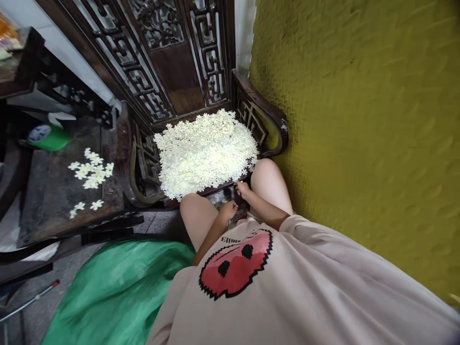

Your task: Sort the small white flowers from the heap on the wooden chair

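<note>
A thick heap of white and pale yellow artificial-looking flowers [208,153] covers the seat of a carved dark wooden chair [179,76] in front of me. My left hand [228,210] is between my knees, its fingers curled closed. Just beyond it and to the right, my right hand [242,189] is close to the front edge of the seat, below the flowers, with its fingers pinched together. Whatever either hand holds, if anything, is too small or hidden to make out.
Several loose flowers [94,170] lie on a dark wooden side table [46,191] at left, with a green roll [53,138] behind them. A green sack [122,292] is beside my left leg. A yellow textured wall [359,143] stands close on the right.
</note>
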A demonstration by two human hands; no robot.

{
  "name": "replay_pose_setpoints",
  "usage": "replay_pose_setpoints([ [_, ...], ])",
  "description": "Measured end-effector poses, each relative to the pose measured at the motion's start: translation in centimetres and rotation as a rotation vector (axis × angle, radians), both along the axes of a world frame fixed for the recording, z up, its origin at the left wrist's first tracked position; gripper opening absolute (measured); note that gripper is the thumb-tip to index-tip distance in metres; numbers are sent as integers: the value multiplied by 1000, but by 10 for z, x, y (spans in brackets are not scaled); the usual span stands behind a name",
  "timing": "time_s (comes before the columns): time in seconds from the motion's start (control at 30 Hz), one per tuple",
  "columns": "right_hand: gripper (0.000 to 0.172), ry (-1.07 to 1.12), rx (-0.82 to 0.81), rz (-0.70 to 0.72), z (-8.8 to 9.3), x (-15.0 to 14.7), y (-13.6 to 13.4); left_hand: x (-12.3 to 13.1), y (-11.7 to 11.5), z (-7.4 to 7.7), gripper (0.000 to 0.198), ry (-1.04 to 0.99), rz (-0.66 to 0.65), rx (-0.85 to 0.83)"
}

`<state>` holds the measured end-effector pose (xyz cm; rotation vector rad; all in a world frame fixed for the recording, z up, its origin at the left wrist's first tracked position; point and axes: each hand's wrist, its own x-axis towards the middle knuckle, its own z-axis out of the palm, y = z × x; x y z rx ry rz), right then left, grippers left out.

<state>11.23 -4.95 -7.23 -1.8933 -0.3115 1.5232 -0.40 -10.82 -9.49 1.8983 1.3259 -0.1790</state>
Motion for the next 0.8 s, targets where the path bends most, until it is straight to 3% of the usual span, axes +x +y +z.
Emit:
replay_pose_setpoints([
  [0.2, 16, 10, -51, 133, -6, 7, 16, -13, 4, -11, 29, 24, 37, -18],
  [0.47, 11, 24, -30, 203, -12, 10, 45, -15, 4, -16, 25, 50, 27, -11],
  [0.8, 11, -30, -5, 159, -24, 3, 35, -18, 4, -21, 23, 74, 55, -9],
])
